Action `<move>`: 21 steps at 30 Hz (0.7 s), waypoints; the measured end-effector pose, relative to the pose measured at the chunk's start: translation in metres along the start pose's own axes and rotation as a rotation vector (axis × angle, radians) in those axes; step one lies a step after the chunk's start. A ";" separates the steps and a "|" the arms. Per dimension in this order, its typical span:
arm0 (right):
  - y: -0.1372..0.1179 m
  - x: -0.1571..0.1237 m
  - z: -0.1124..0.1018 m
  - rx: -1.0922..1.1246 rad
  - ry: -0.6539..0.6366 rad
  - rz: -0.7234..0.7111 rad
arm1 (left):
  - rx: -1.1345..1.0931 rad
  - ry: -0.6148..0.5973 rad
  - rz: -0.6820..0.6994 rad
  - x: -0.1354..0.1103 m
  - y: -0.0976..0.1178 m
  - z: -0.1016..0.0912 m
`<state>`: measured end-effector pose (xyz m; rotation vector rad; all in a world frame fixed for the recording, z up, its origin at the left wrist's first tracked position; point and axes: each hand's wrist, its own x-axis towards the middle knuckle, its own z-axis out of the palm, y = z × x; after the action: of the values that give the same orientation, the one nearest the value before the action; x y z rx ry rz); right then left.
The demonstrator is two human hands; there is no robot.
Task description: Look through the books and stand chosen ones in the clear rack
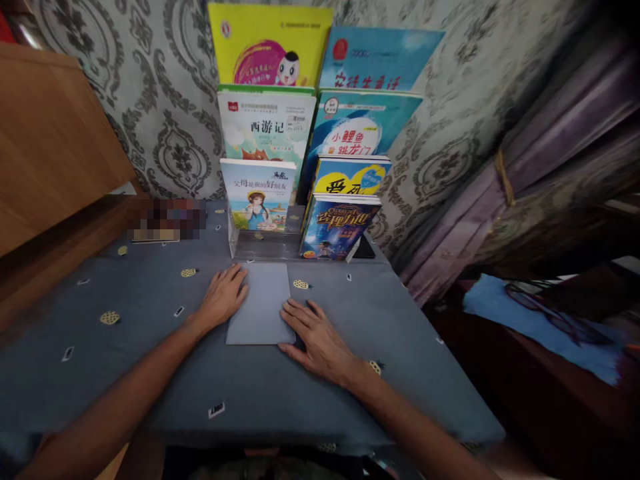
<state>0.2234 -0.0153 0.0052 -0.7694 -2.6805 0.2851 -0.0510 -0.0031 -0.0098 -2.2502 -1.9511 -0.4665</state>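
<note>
A flat, plain grey rectangle (pixel 261 303), about the size of a book, lies on the patterned tablecloth in front of the book stand; whether it is a book or a board I cannot tell. My left hand (pixel 223 292) rests on its left edge with the fingers stretched out. On the right edge lies my right hand (pixel 313 333), fingers spread and thumb apart near the lower corner. Just behind stands a clear tiered book stand (pixel 265 247). Its left front holds a book with a girl on the cover (pixel 260 195); its right front holds dark blue books (pixel 340 227).
Higher tiers carry a yellow book (pixel 273 40), a white-green book (pixel 265 123) and blue books (pixel 383 60). A black object (pixel 365 248) lies behind the stand's right side. A blurred-out item (pixel 167 219) sits at back left, near a wooden cabinet (pixel 55 147). Glasses (pixel 555 313) rest on blue cloth at right.
</note>
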 end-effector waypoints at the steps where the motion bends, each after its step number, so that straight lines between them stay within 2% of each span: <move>1: 0.000 0.000 0.000 -0.002 0.008 -0.007 | -0.004 -0.001 -0.005 0.000 0.000 0.000; 13: 0.003 0.000 0.003 -0.041 0.015 -0.028 | -0.070 0.030 0.042 0.001 -0.006 0.002; 18: 0.006 0.001 0.003 -0.128 0.019 -0.089 | -0.091 0.032 0.052 0.002 -0.009 0.003; 21: 0.003 0.007 -0.004 -0.194 -0.022 -0.129 | -0.097 0.045 0.060 0.002 -0.009 0.003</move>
<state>0.2208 -0.0084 0.0099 -0.6453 -2.7929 0.0012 -0.0596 0.0014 -0.0133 -2.3277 -1.8722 -0.6109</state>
